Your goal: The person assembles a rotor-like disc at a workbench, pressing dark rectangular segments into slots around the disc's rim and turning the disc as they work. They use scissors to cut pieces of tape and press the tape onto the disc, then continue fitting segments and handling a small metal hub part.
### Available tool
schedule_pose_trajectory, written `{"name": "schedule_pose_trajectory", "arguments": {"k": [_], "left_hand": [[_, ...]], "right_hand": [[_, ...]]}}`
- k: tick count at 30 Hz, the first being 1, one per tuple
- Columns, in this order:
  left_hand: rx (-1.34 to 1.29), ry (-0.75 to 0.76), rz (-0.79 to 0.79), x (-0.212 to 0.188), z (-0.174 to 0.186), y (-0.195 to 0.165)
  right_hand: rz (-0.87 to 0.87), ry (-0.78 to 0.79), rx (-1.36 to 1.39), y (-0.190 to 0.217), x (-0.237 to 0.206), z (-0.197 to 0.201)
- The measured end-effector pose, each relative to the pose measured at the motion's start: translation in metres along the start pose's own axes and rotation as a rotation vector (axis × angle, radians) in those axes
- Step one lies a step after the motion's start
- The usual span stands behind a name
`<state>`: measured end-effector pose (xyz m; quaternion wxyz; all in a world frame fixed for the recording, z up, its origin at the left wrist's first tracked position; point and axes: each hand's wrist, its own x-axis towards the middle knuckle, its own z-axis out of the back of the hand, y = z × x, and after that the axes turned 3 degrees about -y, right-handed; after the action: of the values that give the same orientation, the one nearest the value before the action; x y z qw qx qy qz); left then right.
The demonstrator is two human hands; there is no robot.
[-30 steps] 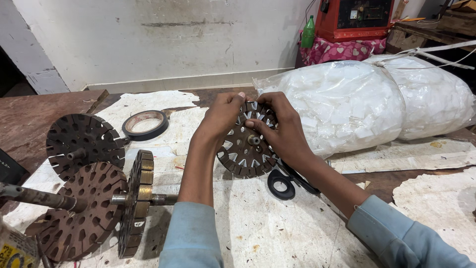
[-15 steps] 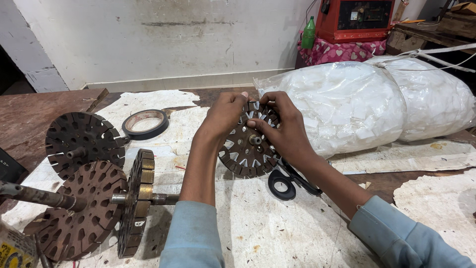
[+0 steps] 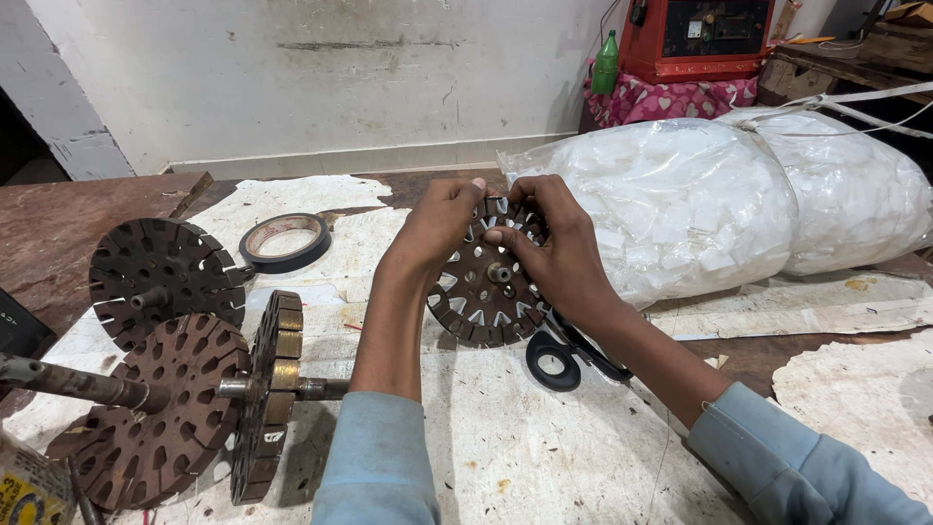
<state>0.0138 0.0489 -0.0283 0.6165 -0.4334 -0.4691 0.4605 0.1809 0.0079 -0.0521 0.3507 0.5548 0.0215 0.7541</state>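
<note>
Slotted brown disc [image 3: 483, 282] tipped slightly more upright than second ago; I keep left hand [image 3: 435, 226] and right hand [image 3: 554, 255] closed on its rim, fingers at top slots

Rusty matt metal on the slotted disc [image 3: 483, 282], same dull brown on the other discs [image 3: 155, 267] (brass-looking blocks on one rim). Glossy crinkly plastic on the bags [image 3: 680, 204]. Rough, stained paper [image 3: 505, 437] over worn wood table [image 3: 87, 204]. Shiny tape roll [image 3: 285, 241].
</note>
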Motion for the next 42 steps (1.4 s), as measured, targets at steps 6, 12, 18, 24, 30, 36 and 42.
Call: {"name": "schedule_pose_trajectory", "arguments": {"k": [6, 12, 18, 24, 30, 36, 42], "left_hand": [[0.085, -0.028, -0.052, 0.003, -0.001, 0.002], [-0.064, -0.062, -0.233, -0.002, -0.001, 0.005], [-0.190, -0.131, -0.327, -0.010, 0.004, 0.009], [-0.204, 0.032, -0.410, -0.007, 0.003, 0.004], [-0.012, 0.111, -0.155, -0.020, 0.004, -0.008], [0.093, 0.225, -0.054, -0.032, 0.008, -0.023], [-0.260, 0.301, -0.070, -0.027, -0.013, -0.018]], "right_hand": [[-0.012, 0.019, 0.012, 0.002, 0.002, 0.002], [-0.220, 0.092, 0.157, 0.010, 0.013, 0.011], [-0.537, 0.380, 0.564, 0.002, 0.040, 0.044], [-0.759, 0.359, 0.550, 0.002, 0.038, 0.050], [-0.883, 0.277, 0.651, -0.004, 0.031, 0.046], [-1.066, 0.146, 1.049, -0.019, 0.018, 0.033], [-1.146, -0.015, 1.194, -0.022, 0.011, 0.029]]}}
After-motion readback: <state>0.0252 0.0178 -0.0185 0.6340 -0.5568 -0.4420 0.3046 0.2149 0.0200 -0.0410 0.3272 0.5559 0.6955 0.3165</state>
